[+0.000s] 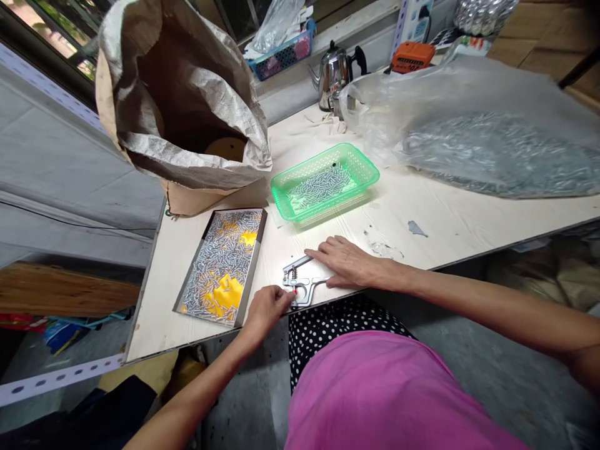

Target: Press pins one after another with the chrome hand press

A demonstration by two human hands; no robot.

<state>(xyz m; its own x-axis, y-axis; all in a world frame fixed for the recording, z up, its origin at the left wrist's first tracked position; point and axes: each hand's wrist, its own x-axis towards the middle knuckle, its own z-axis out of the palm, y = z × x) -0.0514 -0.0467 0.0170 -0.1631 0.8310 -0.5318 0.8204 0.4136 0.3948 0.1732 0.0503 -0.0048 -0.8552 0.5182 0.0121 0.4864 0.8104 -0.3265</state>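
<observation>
On the table's near edge lie silver snap pliers [307, 289] with a spring and a small red part at the jaw. My right hand [345, 262] grips their two handles from the right, index finger along the upper one and thumb by the lower one. At the jaw, my left hand [268, 307] has thumb and fingers pinched together beside the red part; whatever is between the fingertips is too small to make out. Left of the pliers sits a shallow tray [250, 275] of many small metal pins over a yellow bottom. A green basket [323, 209] behind holds similar pins.
A large open woven sack [197, 165] stands at the back left. On the right lies a clear plastic bag [497, 150] full of metal pieces. A steel kettle [334, 75], an orange box [412, 57] and a blue basket [281, 59] are at the back. A grey scrap [417, 229] lies on the table [450, 219].
</observation>
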